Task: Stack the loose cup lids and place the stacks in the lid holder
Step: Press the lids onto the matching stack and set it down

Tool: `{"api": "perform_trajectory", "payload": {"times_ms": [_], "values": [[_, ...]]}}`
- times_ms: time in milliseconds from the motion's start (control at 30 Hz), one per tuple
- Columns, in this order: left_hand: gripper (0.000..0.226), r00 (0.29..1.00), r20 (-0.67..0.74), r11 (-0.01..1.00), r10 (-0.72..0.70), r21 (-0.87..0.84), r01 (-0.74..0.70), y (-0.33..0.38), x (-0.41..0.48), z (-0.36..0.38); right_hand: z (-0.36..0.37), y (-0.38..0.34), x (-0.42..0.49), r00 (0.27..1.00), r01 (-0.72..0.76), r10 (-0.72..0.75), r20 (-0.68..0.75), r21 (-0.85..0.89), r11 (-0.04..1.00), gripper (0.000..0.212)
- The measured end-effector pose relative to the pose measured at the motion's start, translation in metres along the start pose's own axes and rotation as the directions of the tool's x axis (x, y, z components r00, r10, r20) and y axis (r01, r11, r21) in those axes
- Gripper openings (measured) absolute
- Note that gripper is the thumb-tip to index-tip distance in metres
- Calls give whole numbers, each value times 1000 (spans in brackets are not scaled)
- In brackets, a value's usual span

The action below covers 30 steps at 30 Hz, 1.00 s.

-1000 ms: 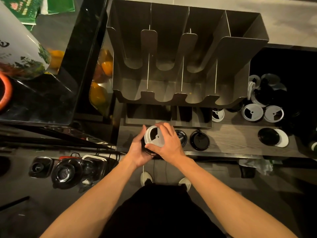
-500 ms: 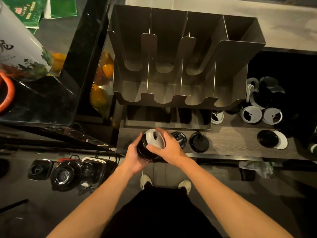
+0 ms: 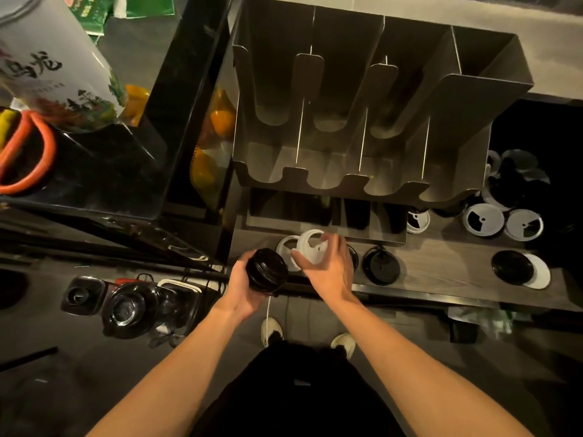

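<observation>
Now the white lid point(image 3: 310, 247) no longer sits on top of the black lid stack point(image 3: 266, 269). Half a second ago both hands enclosed the two items together above the front edge of the shelf point(image 3: 441, 275). At present the right hand point(image 3: 328, 272) has drawn the white lid off to the right and away from the body, while the left hand point(image 3: 243, 287) retains the black stack alone. This separation probably means that the lids are being sorted by type, so the black stack is not ready for loading until its mismatched top lid is set aside. No stack stands in the lid holder point(image 3: 347, 99) yet, and several loose lids point(image 3: 482, 219) remain spread over the right part of the shelf, so the task appears to be at an early stage. The left hand's fingers wrap the side of the black stack in a closed grip, with the stack tilted so its top faces the camera. The right hand's fingers point(image 3: 335, 244) and thumb are moderately spread and pinch the rim of the white lid, which stands tilted on edge. A second white lid point(image 3: 285, 247) lies just beside it, between it and the black stack; whether the hand touches it cannot be determined.
</observation>
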<state>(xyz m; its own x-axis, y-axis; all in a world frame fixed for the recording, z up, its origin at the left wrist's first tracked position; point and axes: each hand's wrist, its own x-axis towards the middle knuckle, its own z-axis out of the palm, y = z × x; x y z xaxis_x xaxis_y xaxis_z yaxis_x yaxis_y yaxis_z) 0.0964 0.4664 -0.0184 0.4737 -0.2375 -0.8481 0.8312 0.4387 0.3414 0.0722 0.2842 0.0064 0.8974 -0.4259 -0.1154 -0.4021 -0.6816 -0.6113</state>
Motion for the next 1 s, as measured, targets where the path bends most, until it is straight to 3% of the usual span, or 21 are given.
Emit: {"api": "perform_trajectory", "payload": {"times_ms": [133,267,433,567,700,833,1000], "values": [[57,999,29,997,34,66,-35,5,3,-6,20,-8,15,990,32,14,141,-321,947,73],[58,999,34,999,24,44,-26,9,10,-10,43,-16,20,975,30,70,210,-436,899,83],[52,1000,-22,1000,7,23,-7,14,22,-20,59,-17,18,969,-13,126,211,-466,885,95],[64,999,-52,1000,-14,17,15,15,26,-22,51,-15,17,956,80,62,286,-459,885,82],[56,998,-59,1000,-6,-29,5,16,30,-22,46,-16,19,935,163,30,352,-506,847,79],[60,999,-33,999,-17,-52,15,18,28,-19,42,-20,23,919,161,60,389,-510,845,97],[63,999,-38,999,-24,-44,22,19,26,-17,44,-19,23,920,110,82,382,-454,884,94]]}}
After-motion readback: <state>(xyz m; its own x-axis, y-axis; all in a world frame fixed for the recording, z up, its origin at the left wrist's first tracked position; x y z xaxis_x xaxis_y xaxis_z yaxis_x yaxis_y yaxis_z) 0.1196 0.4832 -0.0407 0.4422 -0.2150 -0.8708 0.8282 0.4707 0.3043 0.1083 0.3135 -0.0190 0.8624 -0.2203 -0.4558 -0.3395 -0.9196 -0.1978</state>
